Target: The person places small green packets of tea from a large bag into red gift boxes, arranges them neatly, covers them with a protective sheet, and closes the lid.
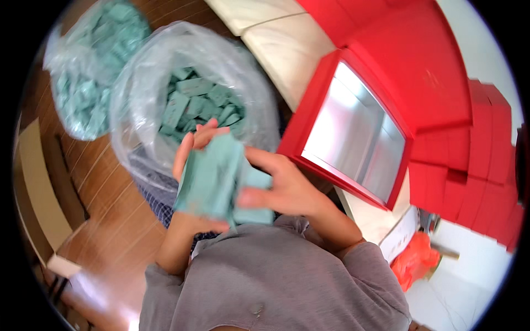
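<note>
Both hands hold a stack of flat teal packets (212,176) in front of my chest. My left hand (190,149) grips the stack from the left, fingers curled over its top edge. My right hand (281,185) presses the stack from the right, thumb on the front. Just behind the hands, an open clear plastic bag (143,94) holds several more teal packets (199,105). To the right lies an open red box (314,110) with a shiny silver lining (353,132).
A second clear bag of teal packets (91,66) lies at the far left on the wooden floor (110,220). Stacked red boxes (475,171) fill the right side. An orange plastic bag (414,259) sits at lower right, pale cushions (287,49) behind.
</note>
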A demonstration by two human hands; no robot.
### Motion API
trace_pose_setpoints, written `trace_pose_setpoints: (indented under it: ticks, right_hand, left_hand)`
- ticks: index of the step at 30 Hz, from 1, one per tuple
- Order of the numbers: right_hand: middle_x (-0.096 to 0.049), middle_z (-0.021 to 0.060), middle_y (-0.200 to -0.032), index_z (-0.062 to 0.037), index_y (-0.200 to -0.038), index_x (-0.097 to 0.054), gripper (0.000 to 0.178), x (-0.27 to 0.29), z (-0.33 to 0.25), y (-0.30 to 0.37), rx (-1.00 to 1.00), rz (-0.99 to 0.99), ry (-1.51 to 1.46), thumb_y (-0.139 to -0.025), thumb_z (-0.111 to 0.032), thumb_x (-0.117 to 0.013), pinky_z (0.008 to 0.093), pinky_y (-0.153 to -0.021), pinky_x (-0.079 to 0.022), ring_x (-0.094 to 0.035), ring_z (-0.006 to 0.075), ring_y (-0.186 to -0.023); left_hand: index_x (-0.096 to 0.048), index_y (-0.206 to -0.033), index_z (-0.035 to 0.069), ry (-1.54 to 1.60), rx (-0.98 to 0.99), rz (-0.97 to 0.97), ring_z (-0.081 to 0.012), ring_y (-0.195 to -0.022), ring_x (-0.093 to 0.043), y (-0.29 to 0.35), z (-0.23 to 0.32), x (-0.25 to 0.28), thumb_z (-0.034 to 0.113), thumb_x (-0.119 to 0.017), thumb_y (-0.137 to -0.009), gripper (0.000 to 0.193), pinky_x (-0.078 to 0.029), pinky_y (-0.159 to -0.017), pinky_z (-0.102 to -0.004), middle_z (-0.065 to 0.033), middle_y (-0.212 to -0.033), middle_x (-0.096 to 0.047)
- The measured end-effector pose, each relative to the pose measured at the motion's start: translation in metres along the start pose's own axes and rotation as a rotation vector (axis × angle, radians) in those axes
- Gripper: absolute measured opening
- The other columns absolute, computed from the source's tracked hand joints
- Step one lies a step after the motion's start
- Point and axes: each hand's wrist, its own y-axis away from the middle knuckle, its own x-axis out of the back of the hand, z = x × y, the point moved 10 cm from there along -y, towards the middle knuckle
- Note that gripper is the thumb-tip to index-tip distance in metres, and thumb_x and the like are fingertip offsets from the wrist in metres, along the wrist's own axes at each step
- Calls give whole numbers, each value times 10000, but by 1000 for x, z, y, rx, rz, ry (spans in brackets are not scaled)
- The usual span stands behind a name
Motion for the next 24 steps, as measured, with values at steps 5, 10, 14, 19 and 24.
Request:
trace_pose_setpoints:
  ticks: [5, 10, 14, 19, 24]
  right_hand:
    - [-627, 51, -921, -2, -1035, -595, 467, 128, -79, 96, 104, 532, 393, -702, -243, -816, 292, -775, -476, -602, 147, -864]
    - [-605, 117, -848, 11, -1015, -595, 472, 211, -85, 102, 32, 857, 1335, -709, -284, -800, 326, -691, -488, -592, 239, -777]
    - [-554, 116, -908, -26, -1114, -575, 551, 214, -58, 66, 171, 782, 1653, -687, -299, -790, 396, -733, -461, -539, 294, -864]
    - [-510, 138, -1041, -58, -1252, -497, 712, 222, -37, 54, 60, 721, 1779, -669, -342, -790, 405, -832, -420, -494, 298, -982]
    - [-494, 160, -1134, -52, -1316, -446, 797, 227, -50, 89, -6, 753, 1729, -656, -322, -803, 414, -863, -409, -482, 322, -1023]
  left_hand:
    - [-181, -1418, 3, 58, -32, -193, -343, -1242, -402, -24, 7, -43, 577, -645, -782, 975, -224, -1077, -478, -237, -1329, -407]
    - [-481, -1243, -14, 74, 208, -207, -270, -1188, -444, -22, -6, -50, 238, -602, -861, 474, -297, -1038, -378, -163, -1230, -496]
    - [-497, -1233, -2, 113, 300, -204, -243, -1111, -507, -6, -13, -51, 185, -585, -875, 413, -349, -993, -359, -135, -1154, -549]
    - [-508, -1213, 9, 104, 450, -249, -203, -1030, -543, 13, -29, -53, 129, -525, -902, 334, -389, -949, -348, -109, -1079, -563]
    - [-524, -1205, 17, 107, 551, -199, -189, -1013, -552, 17, -49, -48, 128, -533, -910, 315, -397, -934, -330, -98, -1056, -587]
